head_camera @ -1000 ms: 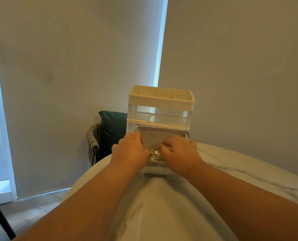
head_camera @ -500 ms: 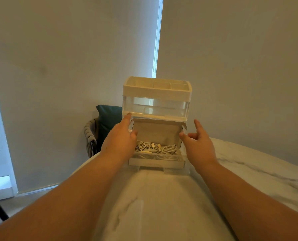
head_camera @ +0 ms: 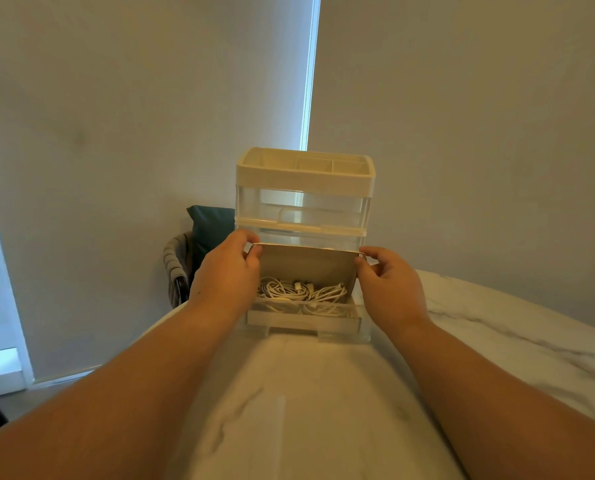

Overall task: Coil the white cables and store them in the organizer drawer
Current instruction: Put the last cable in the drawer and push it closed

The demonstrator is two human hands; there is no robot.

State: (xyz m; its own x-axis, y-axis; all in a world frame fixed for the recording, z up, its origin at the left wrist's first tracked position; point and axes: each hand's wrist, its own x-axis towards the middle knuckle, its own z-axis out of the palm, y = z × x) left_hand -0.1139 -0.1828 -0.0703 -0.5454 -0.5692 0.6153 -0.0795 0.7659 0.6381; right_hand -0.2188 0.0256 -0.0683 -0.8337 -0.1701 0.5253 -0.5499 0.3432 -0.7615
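Two hands reach to one organizer [head_camera: 304, 181] at the far edge of one marble table [head_camera: 324, 410]. Left hand [head_camera: 226, 275] pinches the left top corner of a beige panel [head_camera: 306, 265] over the open bottom drawer [head_camera: 303, 322], with thumb and curled fingers closed on it. Right hand [head_camera: 389, 289] pinches the right top corner the same way. White cables [head_camera: 299, 292] lie in a loose bundle inside that drawer; the strands overlap too much to count. Above it sits one clear shut drawer, then one top tray. One chair [head_camera: 178, 268] with one dark cushion [head_camera: 211, 226] stands far left.

Clear glossy plastic organizer [head_camera: 303, 181] (marble-look table [head_camera: 514, 317])
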